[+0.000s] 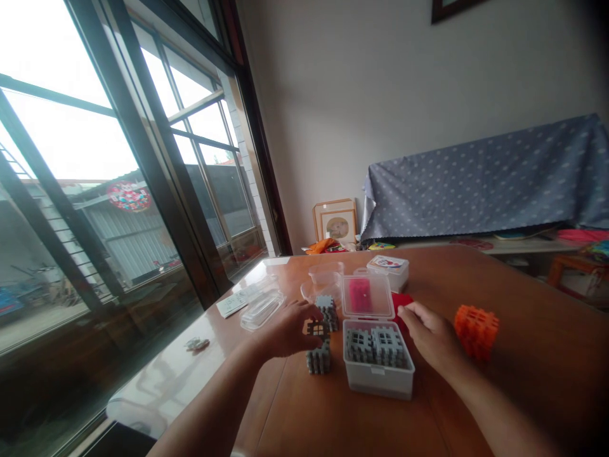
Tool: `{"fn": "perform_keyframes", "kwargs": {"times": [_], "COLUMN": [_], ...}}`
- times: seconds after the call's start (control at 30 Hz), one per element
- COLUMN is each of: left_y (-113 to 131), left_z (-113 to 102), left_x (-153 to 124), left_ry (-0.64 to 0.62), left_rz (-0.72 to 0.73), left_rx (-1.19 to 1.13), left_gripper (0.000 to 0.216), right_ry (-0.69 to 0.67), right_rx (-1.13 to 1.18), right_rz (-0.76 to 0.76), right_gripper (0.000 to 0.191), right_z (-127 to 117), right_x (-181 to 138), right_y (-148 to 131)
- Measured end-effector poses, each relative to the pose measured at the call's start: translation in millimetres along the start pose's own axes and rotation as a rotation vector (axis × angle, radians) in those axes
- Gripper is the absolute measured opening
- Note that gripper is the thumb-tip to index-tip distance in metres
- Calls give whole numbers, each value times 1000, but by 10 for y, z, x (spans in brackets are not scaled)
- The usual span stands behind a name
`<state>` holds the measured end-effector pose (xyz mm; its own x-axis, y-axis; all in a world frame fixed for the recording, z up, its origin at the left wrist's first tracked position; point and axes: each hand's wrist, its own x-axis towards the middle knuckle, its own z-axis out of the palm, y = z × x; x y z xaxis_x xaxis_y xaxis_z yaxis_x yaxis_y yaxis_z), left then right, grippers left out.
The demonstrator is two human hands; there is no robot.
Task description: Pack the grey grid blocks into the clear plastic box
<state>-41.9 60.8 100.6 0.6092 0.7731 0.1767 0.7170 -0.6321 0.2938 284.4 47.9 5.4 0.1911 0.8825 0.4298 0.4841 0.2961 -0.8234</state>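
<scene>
So the gray piece (316,329) sits pinched in the left hand (290,330), fingers closed on it, right over a small gray stack (320,360) and just left of the box (378,381). Another gray clump (328,310) stands just behind.

Looks partway to me: a few pieces are out, and a good batch is still packed in the box, with its lid (383,304) flipped up.

The right hand (428,333) lies loose and open just right of the box, holding nothing, fingertips at a flat red bit (404,298).

The pieces look like soft foam, notched and gridded. The box is clear hard plastic. An orange cube (476,330) with the same notchy look sits near, already whole, on the glossy wood counter (523,393).
</scene>
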Motion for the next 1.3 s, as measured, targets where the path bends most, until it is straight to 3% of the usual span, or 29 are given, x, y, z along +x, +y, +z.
{"fn": "perform_keyframes", "kwargs": {"times": [0.2,0.5,1.3], "left_y": [311,648,625], "left_z": [48,266,372], "left_x": [215,451,451], "left_ry": [95,-39,-79], "left_rz": [104,108,46], "left_rx": [5,157,196], "left_gripper": [33,39,37], "right_ry": [9,8,44], "right_rx": [6,7,2], "right_rz": [16,13,-7], "right_gripper": [39,39,44], "right_z": [-2,0,56], "right_x": [-2,6,43], "right_y": [-16,3,94]}}
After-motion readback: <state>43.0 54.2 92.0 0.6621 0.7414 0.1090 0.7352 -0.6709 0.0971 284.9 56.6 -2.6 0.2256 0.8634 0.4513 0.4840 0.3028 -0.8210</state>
